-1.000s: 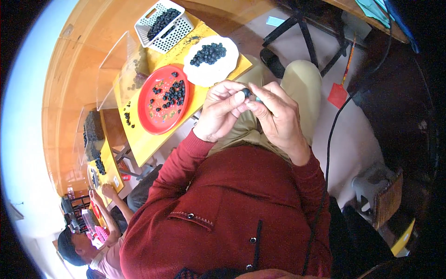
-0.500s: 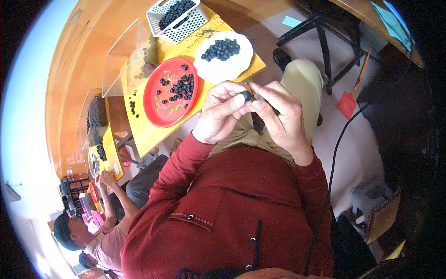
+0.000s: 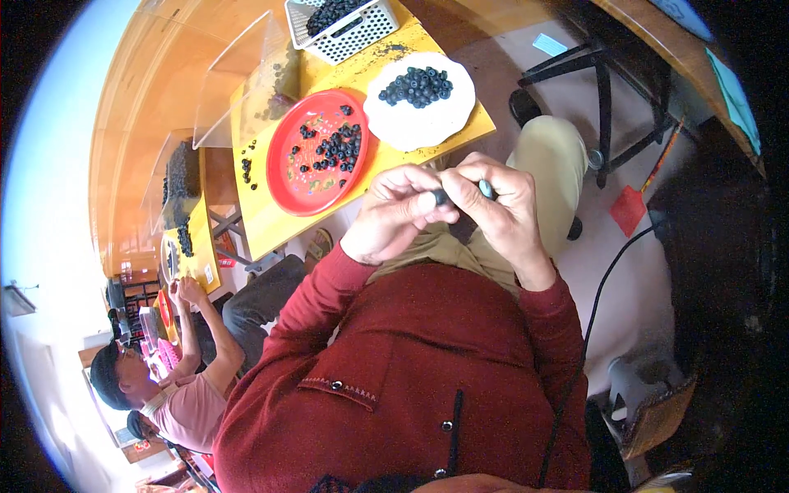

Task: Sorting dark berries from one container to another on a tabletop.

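Observation:
My left hand (image 3: 390, 215) pinches a small dark round bead-like piece (image 3: 440, 197) between thumb and fingertips. Its fingers meet those of my right hand (image 3: 503, 215) above my lap. Closed too, my right hand holds a slim object with a pale green end (image 3: 486, 190) showing between its fingers; the rest is hidden. Just beyond, a red patterned plate (image 3: 283, 182) bears several loose dark round pieces (image 3: 339, 148). To its right, a scalloped white plate (image 3: 448, 123) holds a pile of similar pieces (image 3: 417, 87).
A white perforated basket (image 3: 352, 41) of dark pieces stands at the far side of the yellow table (image 3: 271, 230), near a clear panel (image 3: 234, 82). A co-worker (image 3: 185, 411) sits left at another yellow table. A black cable (image 3: 600, 304) hangs at right; a red flyswatter-like thing (image 3: 629, 211) lies beyond.
The table and plates have shifted right and slightly up in view. My hands are closer together, and the pale green end has come into sight at my right hand.

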`<state>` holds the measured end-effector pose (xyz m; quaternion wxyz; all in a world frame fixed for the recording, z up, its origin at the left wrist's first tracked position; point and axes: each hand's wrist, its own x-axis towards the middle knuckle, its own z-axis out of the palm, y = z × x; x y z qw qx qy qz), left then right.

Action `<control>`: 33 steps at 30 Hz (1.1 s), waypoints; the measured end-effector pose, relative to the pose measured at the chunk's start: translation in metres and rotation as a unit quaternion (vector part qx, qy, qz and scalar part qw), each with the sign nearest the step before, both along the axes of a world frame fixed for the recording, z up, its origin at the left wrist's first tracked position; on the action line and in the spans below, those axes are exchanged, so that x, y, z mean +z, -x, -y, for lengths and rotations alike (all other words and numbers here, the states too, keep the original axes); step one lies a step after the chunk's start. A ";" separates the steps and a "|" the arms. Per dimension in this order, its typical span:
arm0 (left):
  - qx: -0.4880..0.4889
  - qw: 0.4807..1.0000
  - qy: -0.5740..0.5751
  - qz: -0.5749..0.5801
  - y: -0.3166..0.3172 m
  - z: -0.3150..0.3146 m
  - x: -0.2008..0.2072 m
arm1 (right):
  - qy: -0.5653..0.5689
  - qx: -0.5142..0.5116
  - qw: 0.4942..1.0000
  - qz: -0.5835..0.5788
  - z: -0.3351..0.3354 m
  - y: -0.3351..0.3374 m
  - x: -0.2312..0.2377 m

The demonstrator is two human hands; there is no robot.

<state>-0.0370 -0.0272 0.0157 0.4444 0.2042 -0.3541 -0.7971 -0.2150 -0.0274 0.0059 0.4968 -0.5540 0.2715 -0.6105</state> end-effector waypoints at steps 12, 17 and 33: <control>0.276 0.725 0.236 0.586 -0.095 0.054 0.012 | -0.163 0.001 0.986 -0.016 0.009 0.012 -0.035; 0.270 0.649 0.283 0.652 -0.103 0.073 0.012 | -0.206 0.019 0.978 -0.008 0.009 0.016 -0.050; 0.065 0.427 0.471 0.769 -0.051 0.168 -0.005 | -0.336 0.056 0.936 0.089 0.004 0.031 -0.091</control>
